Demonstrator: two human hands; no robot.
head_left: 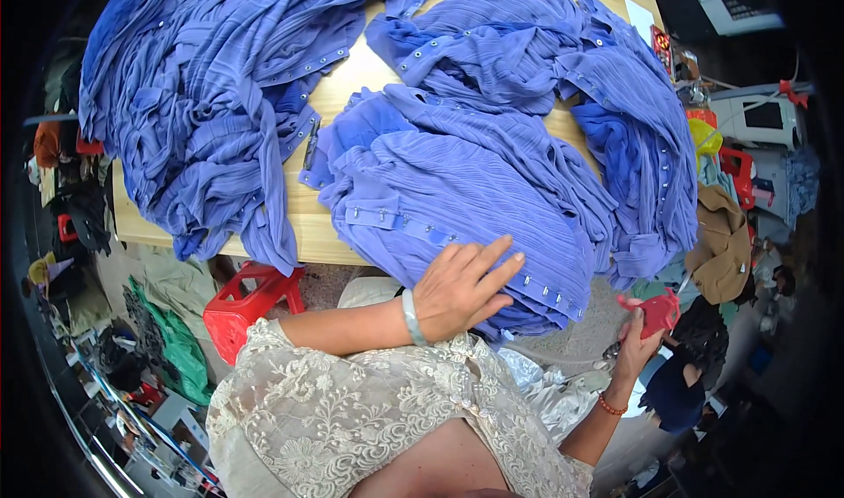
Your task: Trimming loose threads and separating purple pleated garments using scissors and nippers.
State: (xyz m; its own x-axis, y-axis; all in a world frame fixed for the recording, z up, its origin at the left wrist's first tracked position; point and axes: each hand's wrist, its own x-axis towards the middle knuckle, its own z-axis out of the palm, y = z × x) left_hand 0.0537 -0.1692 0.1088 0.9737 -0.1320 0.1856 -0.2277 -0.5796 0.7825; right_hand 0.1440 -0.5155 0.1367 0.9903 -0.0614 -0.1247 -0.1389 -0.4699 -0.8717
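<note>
A pleated blue-violet garment (475,181) lies heaped at the table's front edge and hangs over it. Along its lower side runs a band with a row of small shiny metal fasteners. My left hand (462,285) rests on this cloth just below that band, fingers stretched out and slightly apart, holding nothing. Out to the right, away from the table, my right hand (640,344) is closed around a small pinkish-red object (655,311). Its kind is unclear, and my fingers hide its lower part.
More such garments (185,138) are piled on the left of the wooden table (327,243), with others (501,41) at the back and right. A dark slim tool (311,142) lies between piles. A red stool (230,309) stands below the left front edge. Brown cloth (723,243) hangs at right.
</note>
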